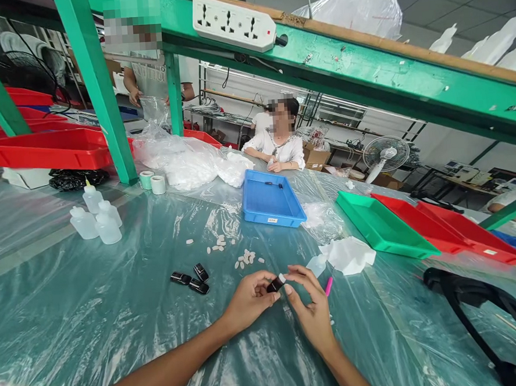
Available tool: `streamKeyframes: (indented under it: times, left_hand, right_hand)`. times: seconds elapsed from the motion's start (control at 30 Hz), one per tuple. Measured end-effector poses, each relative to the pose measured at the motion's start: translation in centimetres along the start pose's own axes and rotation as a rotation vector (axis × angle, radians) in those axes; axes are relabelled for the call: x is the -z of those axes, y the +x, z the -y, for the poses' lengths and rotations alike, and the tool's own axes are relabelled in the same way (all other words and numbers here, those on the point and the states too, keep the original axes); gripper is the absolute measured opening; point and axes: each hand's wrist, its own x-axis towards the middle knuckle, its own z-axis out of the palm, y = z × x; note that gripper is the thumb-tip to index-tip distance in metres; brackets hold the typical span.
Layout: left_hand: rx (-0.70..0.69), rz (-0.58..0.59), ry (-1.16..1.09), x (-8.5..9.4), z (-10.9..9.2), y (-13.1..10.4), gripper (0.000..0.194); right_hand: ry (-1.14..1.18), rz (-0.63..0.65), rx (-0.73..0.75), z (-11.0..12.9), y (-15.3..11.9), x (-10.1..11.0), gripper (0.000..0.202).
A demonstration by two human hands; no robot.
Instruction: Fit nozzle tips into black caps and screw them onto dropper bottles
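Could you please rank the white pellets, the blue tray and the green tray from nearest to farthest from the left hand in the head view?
From the left hand:
1. White pellets, just beyond the hand, slightly left.
2. Blue tray, farther back, a little to the right.
3. Green tray, far off to the right.

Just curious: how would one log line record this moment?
hands: left and right both pinch small black part | nearby: white pellets, blue tray
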Motion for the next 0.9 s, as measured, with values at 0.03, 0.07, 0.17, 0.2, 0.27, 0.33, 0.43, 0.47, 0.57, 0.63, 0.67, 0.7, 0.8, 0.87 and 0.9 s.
streamKeyframes:
  times: [0.03, 0.07, 0.17, 0.2, 0.27, 0.33, 0.43, 0.47, 0.57, 0.63, 0.67, 0.7, 0.8, 0.87, 0.9]
  left_hand:
    - [0.0, 0.001, -0.003, 0.1, 0.0, 0.0, 0.021]
    - [0.0, 0.006, -0.008, 0.1, 0.0, 0.1, 0.022]
    - [-0.004, 0.018, -0.046, 0.4, 0.2, 0.3, 0.025]
    - [-0.007, 0.02, -0.055, 0.4, 0.3, 0.3, 0.026]
    - [-0.012, 0.021, -0.061, 0.5, 0.5, 0.4, 0.027]
    - [-0.008, 0.012, -0.06, 0.6, 0.7, 0.4, 0.027]
    - [0.016, -0.029, -0.065, 0.6, 0.8, 0.5, 0.024]
    - [0.029, -0.043, -0.069, 0.6, 0.8, 0.5, 0.024]
    - [0.075, -0.061, -0.095, 0.5, 0.6, 0.6, 0.025]
    - [0.105, -0.049, -0.107, 0.5, 0.4, 0.5, 0.026]
    - [0.12, -0.043, -0.103, 0.5, 0.3, 0.5, 0.027]
    - [0.138, -0.04, -0.088, 0.5, 0.2, 0.4, 0.028]
    - [0.182, -0.033, -0.017, 0.5, -0.2, 0.3, 0.03]
    - [0.171, -0.026, 0.017, 0.6, -0.2, 0.2, 0.029]
    - [0.153, -0.022, 0.022, 0.6, -0.2, 0.2, 0.028]
  right_hand:
    - [-0.017, 0.008, 0.018, -0.1, 0.0, 0.1, 0.017]
    - [-0.036, 0.02, 0.037, -0.1, 0.0, 0.1, 0.018]
    - [-0.083, 0.075, 0.068, -0.3, -0.2, 0.1, 0.021]
    - [-0.087, 0.091, 0.064, -0.3, -0.3, 0.1, 0.022]
    - [-0.071, 0.108, 0.035, -0.2, -0.3, 0.0, 0.024]
    - [-0.061, 0.089, 0.029, 0.0, -0.2, 0.0, 0.025]
    - [-0.097, -0.126, 0.084, 0.1, 0.3, 0.7, 0.028]
    - [-0.104, -0.244, 0.088, -0.1, 0.6, 1.2, 0.03]
    - [-0.109, -0.534, -0.018, -1.4, 1.3, 2.9, 0.042]
    - [-0.117, -0.548, -0.152, -3.0, 1.8, 3.9, 0.052]
    - [-0.117, -0.509, -0.22, -3.9, 2.0, 4.3, 0.056]
    - [-0.11, -0.456, -0.277, -4.8, 2.1, 4.6, 0.058]
    - [-0.108, -0.335, -0.373, -7.0, 2.6, 4.8, 0.06]
    - [-0.122, -0.323, -0.397, -7.7, 2.8, 4.7, 0.057]
    - [-0.122, -0.323, -0.401, -7.7, 2.9, 4.7, 0.054]
